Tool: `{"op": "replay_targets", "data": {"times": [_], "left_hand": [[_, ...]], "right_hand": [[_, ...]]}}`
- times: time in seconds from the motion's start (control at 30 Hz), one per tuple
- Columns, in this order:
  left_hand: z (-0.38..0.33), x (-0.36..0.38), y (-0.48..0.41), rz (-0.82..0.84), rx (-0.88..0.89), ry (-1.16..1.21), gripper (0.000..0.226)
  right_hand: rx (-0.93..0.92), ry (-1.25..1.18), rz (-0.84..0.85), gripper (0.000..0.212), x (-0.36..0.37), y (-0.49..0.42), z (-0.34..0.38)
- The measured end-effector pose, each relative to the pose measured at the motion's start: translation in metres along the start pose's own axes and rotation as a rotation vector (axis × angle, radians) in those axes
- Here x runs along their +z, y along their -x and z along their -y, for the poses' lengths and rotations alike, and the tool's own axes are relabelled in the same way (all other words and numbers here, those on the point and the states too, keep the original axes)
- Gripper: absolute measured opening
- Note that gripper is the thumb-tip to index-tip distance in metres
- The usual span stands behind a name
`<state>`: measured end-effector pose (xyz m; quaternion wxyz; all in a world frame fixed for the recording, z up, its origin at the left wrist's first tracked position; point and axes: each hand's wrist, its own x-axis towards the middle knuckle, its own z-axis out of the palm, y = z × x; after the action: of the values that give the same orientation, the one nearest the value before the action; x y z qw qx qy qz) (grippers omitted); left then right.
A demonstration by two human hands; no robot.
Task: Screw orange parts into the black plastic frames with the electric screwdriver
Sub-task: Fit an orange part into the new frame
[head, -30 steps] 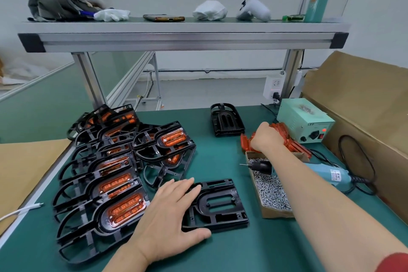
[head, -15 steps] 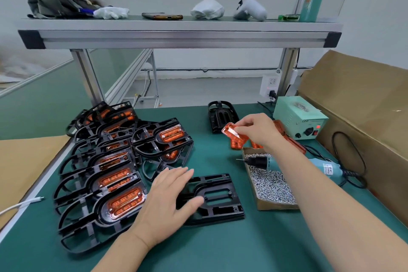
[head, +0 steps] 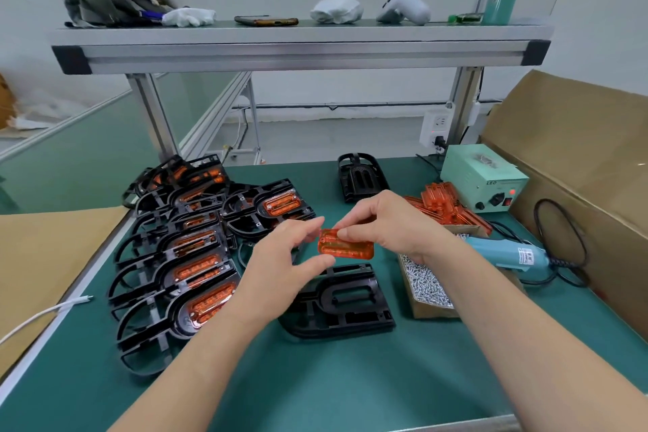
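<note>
Orange part (head: 345,246), one piece, is pinched at its ends by my left hand (head: 280,270) and right hand (head: 392,228), just above the one empty black frame (head: 350,305) mid-tabletop (head: 350,379). I judge it should go in level, lined up with the frame's window and seated flush, before I reach for the single electric screwdriver (head: 508,254) at 3 o'clock. Also one bare frame (head: 361,177) at 12, one screw box (head: 424,286) at 3, loose orange parts (head: 445,207) at 1 too heaped to count, and at least seven overlapping finished frames (head: 182,266) at 9.

phone (head: 266,21) on shelf (head: 301,49) (dark case)
</note>
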<state>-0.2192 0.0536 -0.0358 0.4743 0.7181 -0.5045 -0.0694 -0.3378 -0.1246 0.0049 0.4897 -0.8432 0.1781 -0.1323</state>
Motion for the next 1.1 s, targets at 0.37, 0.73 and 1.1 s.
{"op": "replay_targets", "data": {"times": [0.37, 0.73, 1.1], "left_hand": [[-0.003, 0.003, 0.006, 0.036, -0.023, 0.046, 0.038], [-0.003, 0.009, 0.009, 0.043, -0.074, -0.046, 0.035], [0.014, 0.023, 0.011, 0.13, -0.16, -0.302, 0.047]], "right_hand": [[-0.019, -0.098, 0.048, 0.009, 0.001, 0.009, -0.005], [0.016, -0.063, 0.044, 0.006, -0.002, 0.015, -0.021], [-0.013, 0.631, 0.103, 0.006, 0.009, 0.013, -0.038]]}}
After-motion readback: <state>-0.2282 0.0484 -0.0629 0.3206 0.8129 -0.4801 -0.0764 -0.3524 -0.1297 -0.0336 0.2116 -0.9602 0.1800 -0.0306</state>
